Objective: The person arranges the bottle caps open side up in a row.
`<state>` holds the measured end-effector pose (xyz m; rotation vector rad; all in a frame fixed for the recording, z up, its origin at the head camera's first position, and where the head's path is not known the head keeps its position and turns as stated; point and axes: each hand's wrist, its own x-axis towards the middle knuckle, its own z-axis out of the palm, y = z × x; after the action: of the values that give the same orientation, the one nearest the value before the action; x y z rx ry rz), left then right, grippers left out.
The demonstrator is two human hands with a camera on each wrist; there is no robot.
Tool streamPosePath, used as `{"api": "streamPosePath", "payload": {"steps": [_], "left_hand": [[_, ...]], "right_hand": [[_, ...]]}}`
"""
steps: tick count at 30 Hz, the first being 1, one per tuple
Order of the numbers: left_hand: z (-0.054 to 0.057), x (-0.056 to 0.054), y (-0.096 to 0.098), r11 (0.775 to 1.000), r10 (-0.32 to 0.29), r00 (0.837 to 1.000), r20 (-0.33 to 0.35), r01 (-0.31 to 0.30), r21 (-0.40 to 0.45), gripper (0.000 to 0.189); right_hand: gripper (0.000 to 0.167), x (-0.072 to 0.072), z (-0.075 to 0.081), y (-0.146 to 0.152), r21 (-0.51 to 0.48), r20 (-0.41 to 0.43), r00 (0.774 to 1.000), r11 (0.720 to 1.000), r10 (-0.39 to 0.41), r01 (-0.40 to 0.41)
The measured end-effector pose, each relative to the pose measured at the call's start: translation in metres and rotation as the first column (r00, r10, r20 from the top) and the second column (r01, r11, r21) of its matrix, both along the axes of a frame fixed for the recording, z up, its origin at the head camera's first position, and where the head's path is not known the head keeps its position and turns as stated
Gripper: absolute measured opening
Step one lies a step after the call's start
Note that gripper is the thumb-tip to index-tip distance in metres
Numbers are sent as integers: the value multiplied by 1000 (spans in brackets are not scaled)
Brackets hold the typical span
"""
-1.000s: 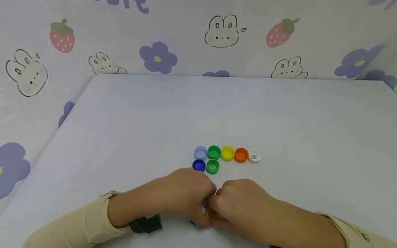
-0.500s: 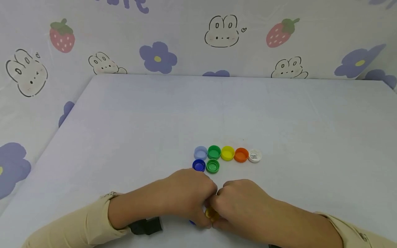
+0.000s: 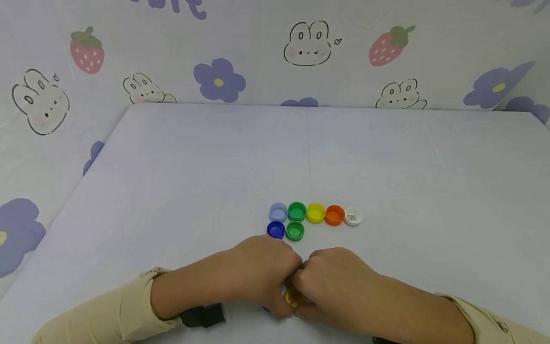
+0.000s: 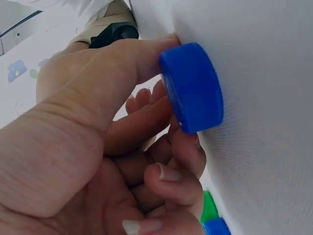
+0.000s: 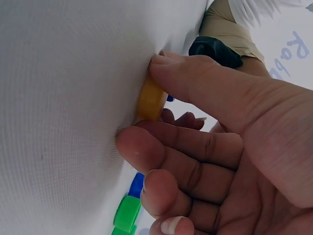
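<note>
A golden-yellow bottle cap (image 3: 294,297) sits low between both hands on the white table. My right hand (image 3: 343,286) pinches it with thumb and index finger, as the right wrist view shows of the yellow cap (image 5: 150,100). Around the same cap's other side curl the thumb and fingers of my left hand (image 3: 258,272); their contact is partly hidden. A blue bottle cap (image 4: 193,88) rests on the table at the outer side of my left thumb. Only a sliver of this blue cap (image 3: 266,309) shows in the head view.
Beyond the hands, touching caps form a row: light blue (image 3: 278,212), green (image 3: 297,211), yellow (image 3: 315,212), orange (image 3: 334,215) and white (image 3: 353,216). In front of it sit a dark blue cap (image 3: 276,230) and another green cap (image 3: 294,231). A patterned cloth (image 3: 258,48) hangs behind.
Both hands stay around the yellow cap with only tiny shifts. The cap appears to turn or tilt slightly. The rows of caps stay put.
</note>
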<state>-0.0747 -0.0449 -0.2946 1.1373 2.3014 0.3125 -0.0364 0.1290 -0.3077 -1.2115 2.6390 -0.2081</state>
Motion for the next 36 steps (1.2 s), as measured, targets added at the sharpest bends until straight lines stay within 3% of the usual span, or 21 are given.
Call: {"api": "streamPosePath", "payload": {"steps": [12, 18, 26, 36], "left_hand": [[-1, 0, 0, 999, -4, 1000, 8, 4, 35, 30], [-1, -3, -1, 998, -9, 997, 72, 5, 60, 27], [3, -12, -9, 990, 31, 962, 272, -67, 124, 22], [10, -27, -17, 954, -11, 931, 366, -100, 281, 16]], "right_hand": [[32, 1, -1, 3, -19, -49, 999, 1000, 3, -4], [34, 3, 0, 4, -35, -94, 996, 999, 10, -13], [20, -1, 7, 5, -32, 52, 999, 999, -1, 3], [22, -2, 20, 16, -129, -76, 997, 992, -29, 19]]}}
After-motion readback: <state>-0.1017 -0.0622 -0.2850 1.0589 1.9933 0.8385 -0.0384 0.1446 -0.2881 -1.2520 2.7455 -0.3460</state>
